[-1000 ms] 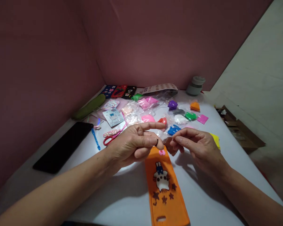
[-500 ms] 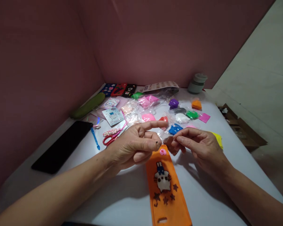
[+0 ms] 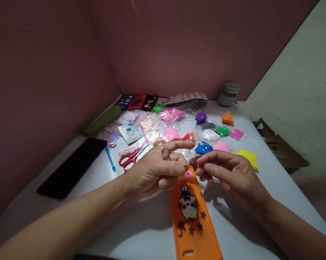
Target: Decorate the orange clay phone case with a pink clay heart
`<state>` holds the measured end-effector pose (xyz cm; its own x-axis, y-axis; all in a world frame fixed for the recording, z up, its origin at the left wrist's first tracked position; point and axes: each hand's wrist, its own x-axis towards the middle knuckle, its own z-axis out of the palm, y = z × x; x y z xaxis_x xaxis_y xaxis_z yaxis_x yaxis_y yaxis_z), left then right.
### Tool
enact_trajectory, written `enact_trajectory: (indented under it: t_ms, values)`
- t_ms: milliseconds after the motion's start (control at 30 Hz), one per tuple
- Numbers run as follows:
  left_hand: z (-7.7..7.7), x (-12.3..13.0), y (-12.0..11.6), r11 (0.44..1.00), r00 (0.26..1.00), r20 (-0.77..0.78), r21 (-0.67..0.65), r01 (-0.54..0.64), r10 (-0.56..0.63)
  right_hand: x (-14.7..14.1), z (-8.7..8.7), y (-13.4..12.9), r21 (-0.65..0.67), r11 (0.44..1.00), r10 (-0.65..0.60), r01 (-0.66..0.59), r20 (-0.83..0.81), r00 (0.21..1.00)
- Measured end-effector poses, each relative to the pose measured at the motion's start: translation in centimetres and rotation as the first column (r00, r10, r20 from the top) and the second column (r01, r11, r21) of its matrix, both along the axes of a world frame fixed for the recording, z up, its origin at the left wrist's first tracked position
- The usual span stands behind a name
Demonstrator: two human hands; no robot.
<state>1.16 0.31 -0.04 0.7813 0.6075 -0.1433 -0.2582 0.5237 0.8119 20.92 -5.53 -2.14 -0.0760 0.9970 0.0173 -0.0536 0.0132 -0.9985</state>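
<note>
My left hand [image 3: 164, 168] hovers over the top end of an orange phone case [image 3: 198, 236]. Its index finger points right while the other fingers curl by the thumb, and a small dark bit of clay [image 3: 186, 166] sits at the thumb tip. Facing it, my right hand [image 3: 229, 171] is half curled, thumb and index tip slightly apart, nothing visible between them. Brown clay [image 3: 193, 161] shows partly behind its fingertips. On the case are a white cat figure [image 3: 189, 210] with a blue part, brown stars [image 3: 191, 230] and a pink piece [image 3: 188, 174].
Bagged clay in blue [image 3: 204, 148], yellow [image 3: 248, 160] and other colours lies beyond my hands. Red scissors [image 3: 129, 161], a blue tool [image 3: 110, 159] and a black phone-like slab [image 3: 72, 169] lie left. Decorated cases [image 3: 137, 102] and a jar [image 3: 229, 94] stand at the back.
My right thumb and index fingertip have moved slightly apart. The left hand keeps its pose with the dark bit at its thumb tip, a little farther right.
</note>
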Motion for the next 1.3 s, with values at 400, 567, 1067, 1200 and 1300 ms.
enact_trajectory:
  t_ms: [400,567,1067,1200,1300]
  values:
    - [-1.1,1.0,-0.5,0.997,0.989,-0.125,-0.017,0.071,-0.073,-1.8,0.4,-1.6,-0.04,0.983,0.178,-0.181,-0.075,0.981]
    - [-1.1,0.9,-0.6,0.998,0.991,-0.117,0.0,0.06,-0.06,-2.4,1.1,-1.7,-0.035,0.996,0.079,-0.082,-0.091,0.993]
    - [-1.4,0.8,0.7,0.993,0.97,-0.223,0.079,-0.086,0.101,-1.9,0.2,-1.0,-0.091,0.991,-0.101,0.1,-0.006,0.995]
    - [-1.2,0.7,0.7,0.992,0.969,-0.222,0.084,-0.093,0.11,-1.9,0.3,-0.8,-0.149,0.984,-0.102,0.093,-0.051,0.994]
    - [-0.8,0.5,0.8,0.988,0.968,-0.212,0.101,-0.114,0.133,-1.7,0.2,-0.6,-0.146,0.986,-0.098,0.085,-0.084,0.992]
